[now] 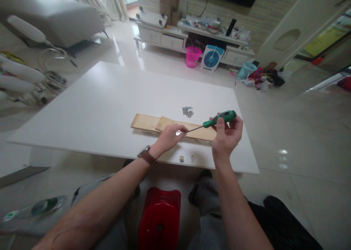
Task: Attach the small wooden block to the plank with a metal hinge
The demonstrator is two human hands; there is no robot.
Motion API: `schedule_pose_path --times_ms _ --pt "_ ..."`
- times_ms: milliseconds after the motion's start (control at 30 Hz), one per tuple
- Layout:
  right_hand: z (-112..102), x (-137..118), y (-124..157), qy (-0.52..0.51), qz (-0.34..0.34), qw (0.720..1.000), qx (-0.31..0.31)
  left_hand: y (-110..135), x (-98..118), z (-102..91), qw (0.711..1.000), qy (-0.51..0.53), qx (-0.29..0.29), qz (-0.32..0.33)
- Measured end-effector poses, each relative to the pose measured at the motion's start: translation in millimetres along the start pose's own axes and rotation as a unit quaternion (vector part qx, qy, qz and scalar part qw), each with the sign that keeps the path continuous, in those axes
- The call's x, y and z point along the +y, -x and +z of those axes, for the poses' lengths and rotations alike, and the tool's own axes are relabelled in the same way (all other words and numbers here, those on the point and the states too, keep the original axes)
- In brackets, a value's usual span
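Observation:
My right hand (227, 136) is closed round a screwdriver with a green and black handle (221, 118). Its thin shaft slopes down to the left toward the fingertips of my left hand (172, 135). That hand, with a watch on its wrist, is closed in a pinch at the screwdriver's tip, and a small bright patch shows between its fingers. What the pinch holds is too small to make out. Beneath both hands lie wooden boards, a long one (145, 122) and a shorter one (166, 123) overlapping it.
Several small metal plates (188, 112) are heaped behind the boards on the white table (109, 96). Two small items (181, 158) lie near its front edge. A red stool (159, 217) stands below that edge. Farther off are a pink basket (192, 57) and a blue-and-white fan (212, 57).

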State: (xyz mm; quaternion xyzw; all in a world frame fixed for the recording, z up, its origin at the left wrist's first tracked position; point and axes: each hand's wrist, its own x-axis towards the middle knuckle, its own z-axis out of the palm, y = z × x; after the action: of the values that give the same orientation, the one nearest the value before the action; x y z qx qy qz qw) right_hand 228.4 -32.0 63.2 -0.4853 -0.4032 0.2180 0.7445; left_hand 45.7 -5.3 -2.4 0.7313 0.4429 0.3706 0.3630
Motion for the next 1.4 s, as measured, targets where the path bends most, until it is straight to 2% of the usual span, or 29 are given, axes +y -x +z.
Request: schedule_pose_path --times_ms 100,267,500,1000,1200,1400 --pt "9.7 3.7 0.3 0.005 -0.025 0.999 -0.047 -10.3 -4.4 -6.5 1.000 -0.007 0.004 0.000" --pt "20.3 16.5 0.0 0.035 -0.029 0.993 -0.113 -22.1 -10.3 -16.3 0.999 0.012 -0.031 -0.019" --pt "23.9 24.5 2.9 0.049 -0.019 0.986 -0.158 -23.5 -13.9 -20.4 0.998 0.030 -0.048 -0.040" --pt "35.1 26.9 18.7 0.070 -0.023 0.984 -0.165 -16.9 -18.1 -17.1 0.999 0.013 -0.030 -0.033" --pt "39.0 26.3 19.7 0.082 -0.022 0.978 -0.189 -18.1 -19.8 -17.8 0.999 0.000 -0.038 -0.033" --pt "40.1 24.1 18.8 0.095 -0.030 0.978 -0.184 -17.0 -18.2 -18.0 0.999 0.000 -0.047 -0.025"
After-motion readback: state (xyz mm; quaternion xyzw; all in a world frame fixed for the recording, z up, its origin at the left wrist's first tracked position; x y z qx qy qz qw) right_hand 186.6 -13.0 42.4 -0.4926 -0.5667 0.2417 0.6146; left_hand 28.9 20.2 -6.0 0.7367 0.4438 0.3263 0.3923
